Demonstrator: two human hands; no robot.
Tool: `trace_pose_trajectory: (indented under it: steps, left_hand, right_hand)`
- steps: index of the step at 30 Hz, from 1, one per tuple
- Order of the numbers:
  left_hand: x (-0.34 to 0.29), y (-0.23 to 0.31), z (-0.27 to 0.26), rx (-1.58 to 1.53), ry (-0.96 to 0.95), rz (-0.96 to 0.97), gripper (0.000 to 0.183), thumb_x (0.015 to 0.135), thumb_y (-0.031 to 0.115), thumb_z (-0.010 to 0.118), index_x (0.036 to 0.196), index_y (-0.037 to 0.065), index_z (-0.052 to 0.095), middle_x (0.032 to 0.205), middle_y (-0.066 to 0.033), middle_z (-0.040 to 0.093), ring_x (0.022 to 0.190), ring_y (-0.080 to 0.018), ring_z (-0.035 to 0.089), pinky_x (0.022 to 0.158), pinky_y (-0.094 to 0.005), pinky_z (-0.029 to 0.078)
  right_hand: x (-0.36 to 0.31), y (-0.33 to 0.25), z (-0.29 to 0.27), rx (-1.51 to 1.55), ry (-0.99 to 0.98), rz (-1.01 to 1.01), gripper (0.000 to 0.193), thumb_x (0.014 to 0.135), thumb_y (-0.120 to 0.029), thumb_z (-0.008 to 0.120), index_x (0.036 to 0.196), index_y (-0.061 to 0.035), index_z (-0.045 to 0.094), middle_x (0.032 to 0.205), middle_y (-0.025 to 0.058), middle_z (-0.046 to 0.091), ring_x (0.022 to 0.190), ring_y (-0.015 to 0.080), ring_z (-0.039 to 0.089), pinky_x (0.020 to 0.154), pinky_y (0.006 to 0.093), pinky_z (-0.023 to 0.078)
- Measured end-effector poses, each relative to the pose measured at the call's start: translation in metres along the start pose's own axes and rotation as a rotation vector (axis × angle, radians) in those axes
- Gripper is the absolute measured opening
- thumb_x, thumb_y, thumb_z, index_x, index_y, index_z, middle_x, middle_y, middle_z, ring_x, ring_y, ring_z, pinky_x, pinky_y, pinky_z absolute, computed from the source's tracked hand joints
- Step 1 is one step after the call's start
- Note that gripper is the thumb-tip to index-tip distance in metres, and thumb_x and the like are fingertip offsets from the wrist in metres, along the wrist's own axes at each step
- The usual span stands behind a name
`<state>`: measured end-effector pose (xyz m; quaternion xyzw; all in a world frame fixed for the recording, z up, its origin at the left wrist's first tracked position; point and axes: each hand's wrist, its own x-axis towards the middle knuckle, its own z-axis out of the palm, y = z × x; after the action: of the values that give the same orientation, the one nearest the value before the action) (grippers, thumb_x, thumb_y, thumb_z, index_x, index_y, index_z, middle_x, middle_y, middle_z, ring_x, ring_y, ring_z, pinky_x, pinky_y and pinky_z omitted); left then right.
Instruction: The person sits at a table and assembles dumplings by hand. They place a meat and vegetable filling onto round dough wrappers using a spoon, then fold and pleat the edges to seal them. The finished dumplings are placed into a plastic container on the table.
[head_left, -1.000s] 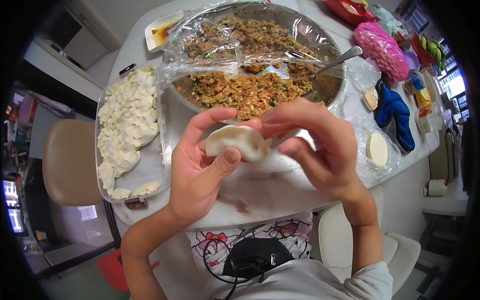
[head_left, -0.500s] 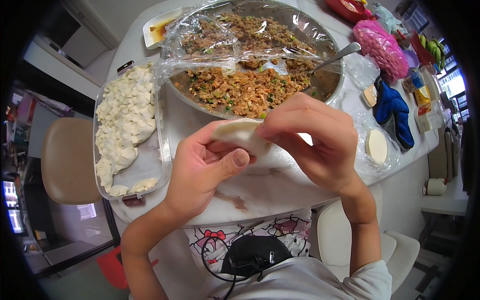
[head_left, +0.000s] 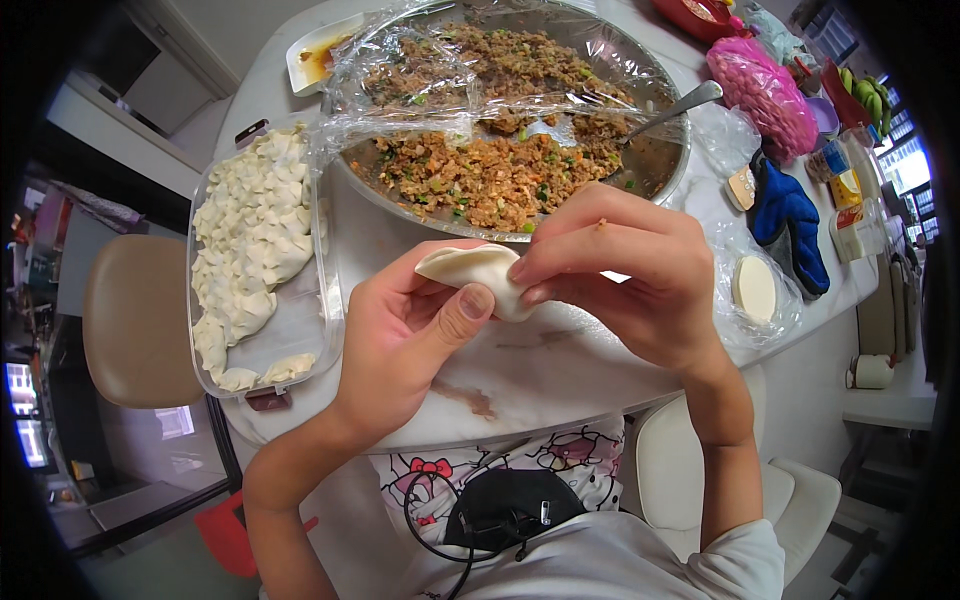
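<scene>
A pale, folded dumpling (head_left: 478, 272) is held between both hands above the white table (head_left: 560, 370). My left hand (head_left: 405, 335) cups it from below, thumb pressed on its lower edge. My right hand (head_left: 625, 275) pinches its right side with the fingertips. Behind the hands stands a large metal bowl (head_left: 660, 185) of minced filling (head_left: 480, 180), partly covered with cling film, with a spoon (head_left: 668, 108) leaning in it.
A clear tray (head_left: 300, 330) with several finished dumplings (head_left: 250, 240) lies at the left. A stack of round wrappers (head_left: 755, 288) in plastic sits at the right, beside a blue glove (head_left: 790, 220) and a pink bag (head_left: 765, 90). A beige chair (head_left: 130, 320) stands at the left.
The dumpling has gone from a rounder, open shape to a folded one. My right fingers have shifted along its edge, and both hands have risen slightly toward the bowl.
</scene>
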<state>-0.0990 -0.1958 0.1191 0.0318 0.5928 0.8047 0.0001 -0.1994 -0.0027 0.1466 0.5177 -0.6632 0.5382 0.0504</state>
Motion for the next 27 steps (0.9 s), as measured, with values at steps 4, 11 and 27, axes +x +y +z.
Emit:
trace_pose_trajectory:
  steps: [4,11,27]
  left_hand:
    - [-0.001,0.000,0.001,0.042,0.012,0.063,0.039,0.097,0.017,0.066,0.130,-0.002,0.054,0.115,-0.0103,0.065,0.107,-0.0131,0.061,0.093,-0.0281,0.049]
    - [0.001,0.000,0.004,0.030,0.004,0.115,0.038,0.097,0.010,0.064,0.131,-0.001,0.051,0.117,-0.0118,0.064,0.109,-0.0148,0.061,0.095,-0.0292,0.049]
    - [0.000,0.002,0.005,0.085,-0.019,0.121,0.038,0.098,0.006,0.060,0.133,0.000,0.047,0.118,-0.0135,0.063,0.108,-0.0163,0.061,0.095,-0.0303,0.049]
  right_hand:
    - [0.000,0.001,0.005,0.010,0.023,-0.002,0.014,0.080,0.006,0.071,0.092,-0.0004,0.069,0.085,0.0075,0.068,0.076,0.0177,0.067,0.064,0.0278,0.052]
    - [-0.010,0.000,0.012,0.335,0.105,0.285,0.024,0.083,0.010,0.071,0.098,0.0017,0.054,0.091,0.0133,0.064,0.090,0.0191,0.066,0.073,0.0275,0.053]
    - [-0.009,0.001,0.008,0.043,0.039,0.104,0.032,0.086,0.016,0.061,0.113,0.0004,0.052,0.100,0.0136,0.064,0.092,0.0199,0.067,0.074,0.0273,0.054]
